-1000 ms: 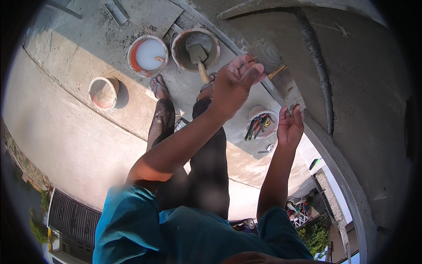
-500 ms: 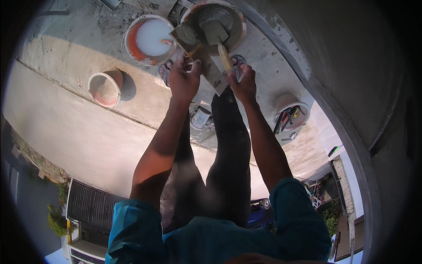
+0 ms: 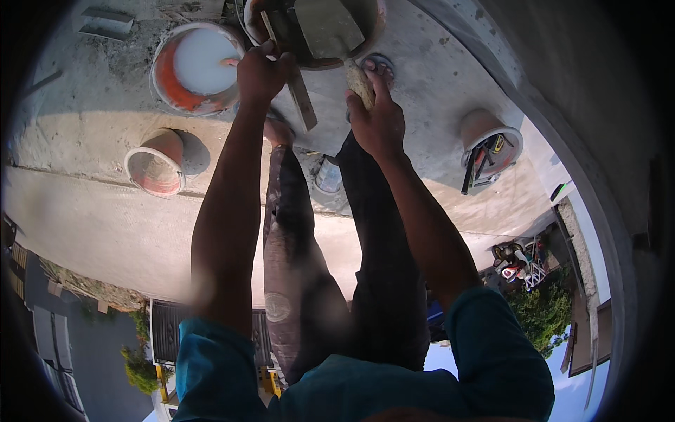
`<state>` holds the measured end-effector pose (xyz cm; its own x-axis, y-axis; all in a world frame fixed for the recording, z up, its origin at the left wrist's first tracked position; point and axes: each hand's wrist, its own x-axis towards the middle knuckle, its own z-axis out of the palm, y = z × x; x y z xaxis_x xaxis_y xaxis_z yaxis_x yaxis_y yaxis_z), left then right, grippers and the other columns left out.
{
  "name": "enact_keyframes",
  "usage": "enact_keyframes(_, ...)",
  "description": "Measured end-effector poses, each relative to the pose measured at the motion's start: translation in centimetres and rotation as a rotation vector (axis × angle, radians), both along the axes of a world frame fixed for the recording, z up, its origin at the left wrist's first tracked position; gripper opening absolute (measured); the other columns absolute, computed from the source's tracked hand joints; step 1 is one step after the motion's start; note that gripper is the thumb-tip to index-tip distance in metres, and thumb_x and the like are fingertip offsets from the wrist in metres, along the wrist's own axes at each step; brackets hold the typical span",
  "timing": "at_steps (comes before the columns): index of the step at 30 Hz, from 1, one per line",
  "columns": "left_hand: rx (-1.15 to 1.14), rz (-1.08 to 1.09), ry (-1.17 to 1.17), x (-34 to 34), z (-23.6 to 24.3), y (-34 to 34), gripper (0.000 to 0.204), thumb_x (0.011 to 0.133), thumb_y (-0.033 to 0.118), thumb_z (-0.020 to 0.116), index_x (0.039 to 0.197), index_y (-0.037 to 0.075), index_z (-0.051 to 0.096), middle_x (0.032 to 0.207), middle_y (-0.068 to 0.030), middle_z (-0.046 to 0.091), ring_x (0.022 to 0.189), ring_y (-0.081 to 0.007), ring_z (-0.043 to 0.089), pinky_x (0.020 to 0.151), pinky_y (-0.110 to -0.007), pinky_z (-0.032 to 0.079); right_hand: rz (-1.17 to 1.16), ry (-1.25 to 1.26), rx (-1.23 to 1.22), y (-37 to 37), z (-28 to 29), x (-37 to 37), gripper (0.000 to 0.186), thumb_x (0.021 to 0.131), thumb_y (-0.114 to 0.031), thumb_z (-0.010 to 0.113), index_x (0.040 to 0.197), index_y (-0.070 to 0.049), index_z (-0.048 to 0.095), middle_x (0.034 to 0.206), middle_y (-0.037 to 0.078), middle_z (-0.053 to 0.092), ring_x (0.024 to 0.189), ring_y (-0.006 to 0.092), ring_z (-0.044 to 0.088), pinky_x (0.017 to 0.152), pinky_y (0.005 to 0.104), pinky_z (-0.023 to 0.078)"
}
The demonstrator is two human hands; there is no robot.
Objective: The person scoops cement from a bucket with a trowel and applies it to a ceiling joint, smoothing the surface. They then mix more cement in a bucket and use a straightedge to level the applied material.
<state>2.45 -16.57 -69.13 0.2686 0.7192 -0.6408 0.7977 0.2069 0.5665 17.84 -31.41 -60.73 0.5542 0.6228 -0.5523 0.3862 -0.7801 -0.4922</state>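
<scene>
My left hand [image 3: 263, 77] is closed around a flat, narrow-edged plastering board [image 3: 302, 103], now tilted nearly edge-on. In my right hand [image 3: 378, 121] is a trowel by its pale, worn handle [image 3: 359, 86]. The trowel's broad grey blade [image 3: 328, 29] is over a round tub [image 3: 382, 20] with dark grey wet mix in it. Whether the blade touches the mix I cannot tell. Left of the board stands an orange-and-white bucket [image 3: 159, 79] of milky liquid.
A bucket [image 3: 167, 145] lies tilted at the left. Another bucket [image 3: 481, 125] at the right contains hand tools. A small can [image 3: 328, 176] is between my legs, and a grey trough [image 3: 107, 25] lies far left. A curved concrete wall [image 3: 562, 77] bounds the right.
Both hands have moved farther away, the left one also leftward. The board has turned from showing its face to nearly edge-on. The trowel blade now appears larger, over the tub.
</scene>
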Motion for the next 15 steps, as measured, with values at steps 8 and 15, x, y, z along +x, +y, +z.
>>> enact_keyframes(8,-0.107,-0.016,-0.045,2.0,0.7,0.4,0.033,0.079,0.038,0.07,0.097,0.011,0.076,0.083,-0.0116,0.075,0.083,-0.0267,0.074,0.078,-0.039,0.056,-0.11,0.126,0.046,0.5,-0.7,-0.6,0.052,0.09,-0.036,0.068,0.134,-0.012,0.057,0.114,0.021,0.069,0.108,0.039,0.067,0.091,0.0472,0.053)
enact_keyframes(15,-0.027,-0.09,-0.042,1.7,0.3,1.0,0.032,0.079,0.037,0.069,0.096,0.011,0.076,0.083,-0.0123,0.075,0.084,-0.026,0.074,0.077,-0.038,0.057,0.031,-0.178,0.004,0.6,-3.0,0.4,0.053,0.088,-0.041,0.066,0.136,-0.02,0.058,0.097,0.019,0.073,0.096,0.0388,0.07,0.084,0.0496,0.055)
